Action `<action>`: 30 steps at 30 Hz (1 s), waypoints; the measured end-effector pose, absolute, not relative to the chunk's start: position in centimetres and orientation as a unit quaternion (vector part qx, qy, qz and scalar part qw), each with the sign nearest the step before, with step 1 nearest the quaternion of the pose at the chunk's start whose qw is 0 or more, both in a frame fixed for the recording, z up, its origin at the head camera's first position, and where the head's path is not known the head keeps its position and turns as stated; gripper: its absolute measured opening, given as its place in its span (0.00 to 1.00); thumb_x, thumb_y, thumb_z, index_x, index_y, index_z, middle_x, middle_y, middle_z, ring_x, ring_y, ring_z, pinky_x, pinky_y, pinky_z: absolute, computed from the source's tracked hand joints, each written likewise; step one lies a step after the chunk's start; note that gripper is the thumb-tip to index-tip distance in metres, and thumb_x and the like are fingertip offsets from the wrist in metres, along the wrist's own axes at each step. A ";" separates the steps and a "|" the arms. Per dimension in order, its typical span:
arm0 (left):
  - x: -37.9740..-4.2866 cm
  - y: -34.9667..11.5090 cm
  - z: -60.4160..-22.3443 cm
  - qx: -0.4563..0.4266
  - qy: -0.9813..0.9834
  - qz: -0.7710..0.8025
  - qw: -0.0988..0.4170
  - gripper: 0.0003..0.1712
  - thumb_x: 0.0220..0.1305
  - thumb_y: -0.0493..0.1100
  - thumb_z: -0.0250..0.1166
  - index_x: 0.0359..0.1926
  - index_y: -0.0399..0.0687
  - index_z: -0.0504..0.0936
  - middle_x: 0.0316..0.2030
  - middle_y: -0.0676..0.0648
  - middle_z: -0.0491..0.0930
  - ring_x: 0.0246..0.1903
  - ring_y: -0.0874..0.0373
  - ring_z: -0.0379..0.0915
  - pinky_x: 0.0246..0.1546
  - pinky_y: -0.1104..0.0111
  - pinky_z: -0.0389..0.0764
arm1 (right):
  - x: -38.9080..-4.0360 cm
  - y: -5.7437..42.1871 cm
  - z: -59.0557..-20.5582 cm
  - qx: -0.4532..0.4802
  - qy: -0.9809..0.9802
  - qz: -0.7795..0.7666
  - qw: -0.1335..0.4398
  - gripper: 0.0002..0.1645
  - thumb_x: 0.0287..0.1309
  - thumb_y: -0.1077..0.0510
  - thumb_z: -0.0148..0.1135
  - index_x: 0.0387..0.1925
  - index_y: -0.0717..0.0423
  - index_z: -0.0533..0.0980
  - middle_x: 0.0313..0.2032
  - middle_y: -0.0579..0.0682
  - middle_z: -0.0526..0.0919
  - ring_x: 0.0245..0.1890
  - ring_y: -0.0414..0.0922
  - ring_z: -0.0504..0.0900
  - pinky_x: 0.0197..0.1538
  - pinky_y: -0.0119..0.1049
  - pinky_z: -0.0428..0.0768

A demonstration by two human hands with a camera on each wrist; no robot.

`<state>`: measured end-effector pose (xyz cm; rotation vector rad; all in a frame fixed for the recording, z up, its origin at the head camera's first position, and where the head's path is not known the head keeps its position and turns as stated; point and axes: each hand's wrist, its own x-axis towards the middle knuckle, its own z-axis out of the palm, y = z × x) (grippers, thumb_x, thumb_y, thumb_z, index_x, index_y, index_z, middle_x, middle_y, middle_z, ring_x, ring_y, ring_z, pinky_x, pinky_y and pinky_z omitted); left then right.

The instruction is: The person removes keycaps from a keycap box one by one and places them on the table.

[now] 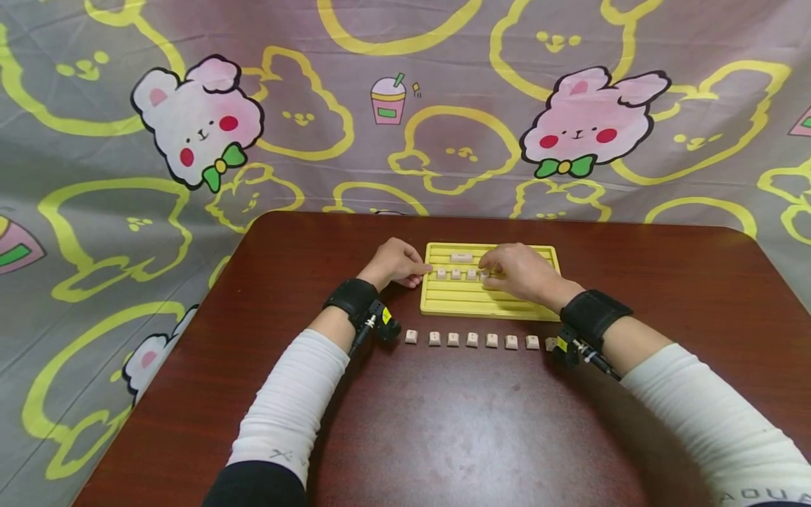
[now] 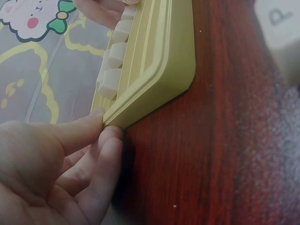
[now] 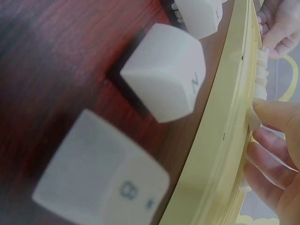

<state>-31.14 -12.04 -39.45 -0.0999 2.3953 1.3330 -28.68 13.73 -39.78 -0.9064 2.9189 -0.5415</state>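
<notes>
A shallow yellow ridged tray (image 1: 443, 304) lies on the table. My left hand (image 1: 395, 262) pinches its left edge between thumb and fingers; the left wrist view shows this grip at the tray's corner. My right hand (image 1: 524, 271) is over the tray's right half and pinches a small white keycap (image 3: 254, 120), partly hidden by the fingers. That keycap is at the right end of a row of keycaps (image 1: 456, 274) set in one groove. Behind the row sits a wider keycap (image 1: 462, 258).
In front of the tray, several loose keycaps (image 1: 472, 339) stand in a line on the dark red-brown table (image 1: 469, 422). The right wrist view shows one marked N or Z (image 3: 164, 70) and one marked 8 (image 3: 103, 173). A patterned cloth (image 1: 355, 169) hangs behind the table.
</notes>
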 end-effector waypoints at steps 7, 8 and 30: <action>-31.2 -12.1 -39.6 -0.029 0.858 0.475 0.192 0.11 0.61 0.40 0.71 0.36 0.33 0.85 0.18 0.48 0.79 0.16 0.62 0.77 0.26 0.69 0.87 | -28.6 13.3 -39.8 -0.286 0.942 -0.173 0.024 0.18 0.62 0.53 0.68 0.52 0.53 0.82 0.45 0.50 0.87 0.44 0.47 0.85 0.48 0.45 0.85; -31.1 -12.1 -39.6 -0.030 0.858 0.475 0.193 0.11 0.61 0.40 0.71 0.36 0.33 0.85 0.18 0.48 0.79 0.16 0.62 0.77 0.26 0.69 0.87 | -28.6 13.3 -39.8 -0.285 0.943 -0.172 0.024 0.17 0.62 0.53 0.67 0.51 0.53 0.82 0.44 0.50 0.87 0.44 0.47 0.85 0.48 0.45 0.85; -31.0 -12.0 -39.5 -0.033 0.857 0.476 0.192 0.10 0.61 0.40 0.71 0.35 0.34 0.85 0.17 0.48 0.79 0.17 0.62 0.77 0.28 0.67 0.88 | -28.7 13.4 -40.1 -0.291 0.942 -0.168 0.000 0.10 0.62 0.56 0.68 0.44 0.51 0.84 0.42 0.50 0.88 0.43 0.48 0.86 0.48 0.45 0.85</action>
